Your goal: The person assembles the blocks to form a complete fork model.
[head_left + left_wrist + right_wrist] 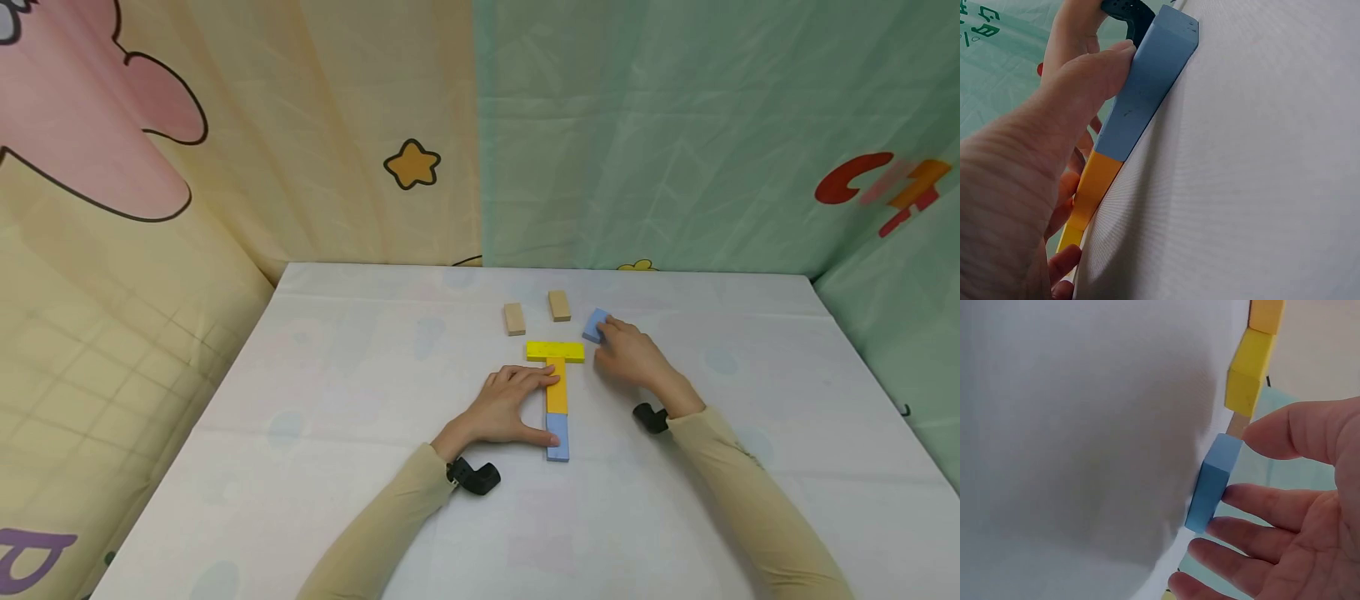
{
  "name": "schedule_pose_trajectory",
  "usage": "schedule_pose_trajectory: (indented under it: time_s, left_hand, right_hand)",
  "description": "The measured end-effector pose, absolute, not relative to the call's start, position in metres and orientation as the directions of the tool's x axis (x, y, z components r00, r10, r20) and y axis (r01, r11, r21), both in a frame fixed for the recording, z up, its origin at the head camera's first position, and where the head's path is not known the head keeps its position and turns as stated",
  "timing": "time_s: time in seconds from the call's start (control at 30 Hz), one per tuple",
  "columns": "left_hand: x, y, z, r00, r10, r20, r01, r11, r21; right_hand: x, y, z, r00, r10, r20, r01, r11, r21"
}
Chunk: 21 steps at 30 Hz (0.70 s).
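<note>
Yellow marks the crosspiece: a flat, rectangular bar (555,352) lying near mid-width on the white, cloth-covered tabletop (360,350), its long side parallel to the far edge. Toward the near edge, we find an orange rectangular block (557,398) meeting the bar at mid-length, then a blue rectangular block (558,423) set end to end with it. The three form a T. Nearer the far edge, apart from the T, we locate a left wood-coloured block (514,319) and a right wood-coloured block (559,306).

Left hand (504,410): spread, not closed. We observe its fingertips at the orange block and its thumb on the blue one. We judge that this span braces the column across its joint, so that the two ends stay in line.

Right hand (632,354): fingers extended against a short blue block (593,326), not wrapped round it. We find this piece flat on the tabletop, just beside the bar's right end, toward the far right corner, with a gap between. We judge that fingertip contact suits fine positioning without lifting.
</note>
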<state>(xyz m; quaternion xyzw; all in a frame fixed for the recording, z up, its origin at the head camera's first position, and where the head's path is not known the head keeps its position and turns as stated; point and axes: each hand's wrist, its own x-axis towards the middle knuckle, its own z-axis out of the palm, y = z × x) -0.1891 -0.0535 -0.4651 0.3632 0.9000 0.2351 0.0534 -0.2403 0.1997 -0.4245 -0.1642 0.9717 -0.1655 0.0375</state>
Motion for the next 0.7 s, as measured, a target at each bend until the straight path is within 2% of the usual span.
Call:
schedule_pose_trajectory:
  time_s: [0.23, 0.7]
  left_hand:
    - [-0.189, -0.052, -0.465, -0.734, 0.675, 0.076, 0.627, 0.63, 0.458]
    - [-0.189, -0.053, -0.466, -0.733, 0.676, 0.081, 0.628, 0.625, 0.464]
  right_hand:
    - [-0.24, 0.193, -0.422, -0.942, -0.332, -0.039, -0.309, 0.909, -0.28]
    - [-0.245, 0.182, -0.423, -0.938, -0.34, -0.064, -0.314, 0.914, -0.256]
